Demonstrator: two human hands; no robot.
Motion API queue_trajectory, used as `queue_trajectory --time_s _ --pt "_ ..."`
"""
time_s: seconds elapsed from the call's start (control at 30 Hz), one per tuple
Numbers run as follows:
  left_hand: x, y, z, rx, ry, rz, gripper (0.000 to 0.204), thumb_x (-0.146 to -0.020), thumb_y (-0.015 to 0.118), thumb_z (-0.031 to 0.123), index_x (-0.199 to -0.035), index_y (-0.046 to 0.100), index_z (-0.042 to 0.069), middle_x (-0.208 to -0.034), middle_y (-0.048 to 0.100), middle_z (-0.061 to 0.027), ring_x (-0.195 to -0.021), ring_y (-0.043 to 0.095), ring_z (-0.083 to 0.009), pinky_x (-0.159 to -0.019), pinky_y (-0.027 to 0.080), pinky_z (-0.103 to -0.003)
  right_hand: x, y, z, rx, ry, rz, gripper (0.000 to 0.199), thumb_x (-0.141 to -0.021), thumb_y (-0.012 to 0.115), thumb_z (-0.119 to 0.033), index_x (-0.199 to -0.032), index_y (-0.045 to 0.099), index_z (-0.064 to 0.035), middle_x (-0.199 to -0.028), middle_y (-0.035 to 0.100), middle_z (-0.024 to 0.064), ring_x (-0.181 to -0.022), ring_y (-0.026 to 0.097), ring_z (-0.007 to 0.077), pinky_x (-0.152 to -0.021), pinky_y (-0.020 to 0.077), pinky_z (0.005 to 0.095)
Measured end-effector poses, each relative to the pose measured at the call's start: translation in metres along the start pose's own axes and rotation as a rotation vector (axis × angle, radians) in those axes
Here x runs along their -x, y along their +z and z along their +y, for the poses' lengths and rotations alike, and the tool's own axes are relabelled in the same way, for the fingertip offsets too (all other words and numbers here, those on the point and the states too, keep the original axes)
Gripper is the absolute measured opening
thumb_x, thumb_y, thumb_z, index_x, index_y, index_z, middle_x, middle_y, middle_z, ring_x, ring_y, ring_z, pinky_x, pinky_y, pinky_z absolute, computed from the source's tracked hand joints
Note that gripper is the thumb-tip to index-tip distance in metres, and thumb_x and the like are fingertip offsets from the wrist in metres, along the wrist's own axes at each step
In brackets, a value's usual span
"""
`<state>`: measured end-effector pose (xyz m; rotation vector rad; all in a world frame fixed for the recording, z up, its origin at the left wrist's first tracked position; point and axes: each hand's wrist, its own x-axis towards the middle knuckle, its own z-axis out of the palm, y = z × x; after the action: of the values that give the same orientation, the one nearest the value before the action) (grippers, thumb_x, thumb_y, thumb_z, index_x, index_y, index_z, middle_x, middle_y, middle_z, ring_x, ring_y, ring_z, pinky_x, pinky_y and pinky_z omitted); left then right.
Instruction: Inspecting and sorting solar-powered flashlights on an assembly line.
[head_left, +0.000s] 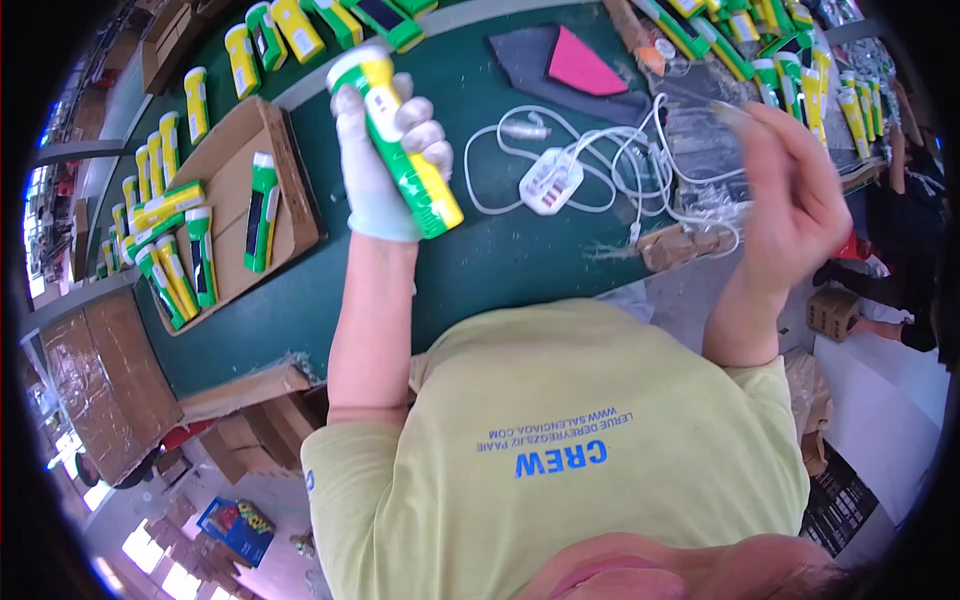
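Closest to the lens, low in the view: yellow-green cotton shirt front (600, 400) with blue print, both forearms rising from it over a dark green table top (500, 270).

Left hand (375, 185), in a white fabric glove, wrapped tight around a yellow-and-green plastic torch (405, 145), fingers closed over the middle of the barrel. Torch lifted clear of the table. Long axis slanted: white lens end up and away beyond the fingertips, yellow tail end down and toward the right-hand side, sticking out past the palm.

Right hand (795, 195), bare, raised level with the left and well apart from it, smeared by motion. Fingers loosely curled; something thin and clear (730, 112) showing near the fingertips, but too blurred to tell whether gripped or merely behind them.

Between the two hands, flat on the table: white plastic charger block with looping white cables (550, 180). Beyond it, pink triangular piece on grey cloth (580, 65). Outward from the left hand: shallow brown cardboard tray (225, 150) with more torches of the same kind lying side by side.

Torch in the left hand only; tail end the part nearest the right hand.
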<state>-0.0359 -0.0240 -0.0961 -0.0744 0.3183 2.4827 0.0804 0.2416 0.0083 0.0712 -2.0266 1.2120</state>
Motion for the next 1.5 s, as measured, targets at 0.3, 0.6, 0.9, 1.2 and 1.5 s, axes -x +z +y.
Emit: queue_trajectory --time_s 0.3,0.6,0.9,1.2,1.5 --pt "-0.002 0.02 -0.03 0.1 -0.156 -0.096 0.054 -0.09 0.057 0.055 -0.117 0.055 0.008 -0.073 0.046 0.0036 -0.056 0.044 -0.0058 -0.054 0.037 -0.024 0.04 0.032 0.036 -0.096 0.048 -0.626 0.024 -0.068 0.079 -0.004 -0.081 0.059 -0.0042 -0.071 0.059 0.0038 -0.056 0.055 0.0123 -0.049 0.0414 0.0245" --pt "0.015 0.079 -0.078 -0.951 0.109 0.132 0.058 -0.087 0.067 0.021 -0.133 0.034 0.007 -0.114 0.049 -0.0065 -0.106 0.051 -0.0167 -0.092 0.044 -0.033 0.06 0.078 0.029 0.454 -0.149 -0.404 0.077 -0.065 0.08 -0.027 -0.13 0.048 -0.0003 -0.088 0.064 0.0114 -0.074 0.066 0.0266 -0.059 0.0527 0.037" --pt "0.01 0.074 -0.037 -1.167 0.174 -0.039 0.075 -0.087 0.066 0.037 -0.144 0.032 0.002 -0.137 0.045 -0.0147 -0.122 0.051 -0.028 -0.097 0.043 -0.036 -0.058 -0.067 0.075 -0.073 0.037 0.2 0.025 -0.094 0.054 -0.028 -0.089 0.061 -0.0049 -0.071 0.059 0.0048 -0.063 0.057 0.013 -0.058 0.0453 0.0275" --pt "-0.083 -0.022 0.068 -2.262 0.58 0.289 0.063 -0.088 0.068 0.031 -0.139 0.041 0.006 -0.137 0.044 -0.0186 -0.127 0.045 -0.0331 -0.106 0.036 -0.041 -0.177 -0.102 0.174 1.07 0.362 -0.156 0.061 -0.082 0.058 -0.059 -0.106 0.061 -0.0023 -0.094 0.068 0.0176 -0.091 0.067 0.0333 -0.079 0.0506 0.045" --pt "-0.177 -0.058 0.092 -2.012 0.624 1.016 0.101 -0.077 0.066 0.061 -0.147 0.026 0.001 -0.153 0.021 -0.0236 -0.143 0.02 -0.0351 -0.114 0.023 -0.042 -0.219 -0.079 0.235 1.286 0.27 -0.143 0.055 -0.09 0.051 -0.055 -0.116 0.055 -0.0063 -0.105 0.065 0.015 -0.092 0.067 0.03 -0.076 0.0536 0.0432"
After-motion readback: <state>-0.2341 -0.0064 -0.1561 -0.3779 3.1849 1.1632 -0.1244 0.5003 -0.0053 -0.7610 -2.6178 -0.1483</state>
